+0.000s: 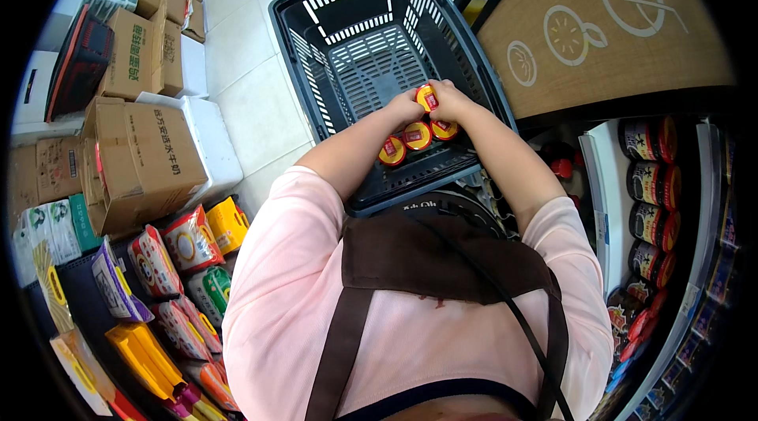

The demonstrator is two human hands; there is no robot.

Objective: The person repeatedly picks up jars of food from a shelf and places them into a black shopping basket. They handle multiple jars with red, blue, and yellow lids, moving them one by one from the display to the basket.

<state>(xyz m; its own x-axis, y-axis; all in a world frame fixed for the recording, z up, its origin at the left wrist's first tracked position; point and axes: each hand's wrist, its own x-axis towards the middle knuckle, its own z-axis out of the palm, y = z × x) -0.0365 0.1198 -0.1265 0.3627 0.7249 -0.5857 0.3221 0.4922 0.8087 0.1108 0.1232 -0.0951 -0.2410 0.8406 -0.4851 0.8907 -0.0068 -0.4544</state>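
Observation:
My left hand (405, 107) and my right hand (449, 100) meet over the near half of a dark plastic shopping basket (391, 80). Between them is a jar with a yellow-and-red lid (426, 98), its top facing up and its body mostly hidden by my fingers. Three similar lidded jars stand in a row near the basket's close end: a left one (392, 150), a middle one (417, 136) and a right one (443, 129), the last partly beneath my right hand. The basket's slotted floor shows beyond my hands.
Cardboard boxes (148, 154) and a white foam box (213, 143) are stacked at left, above shelved bagged goods (192, 239). On the right, shelves hold dark jars with red lids (651, 181) below a wooden panel (604, 24). Pale floor tiles (249, 95) run along the basket's left side.

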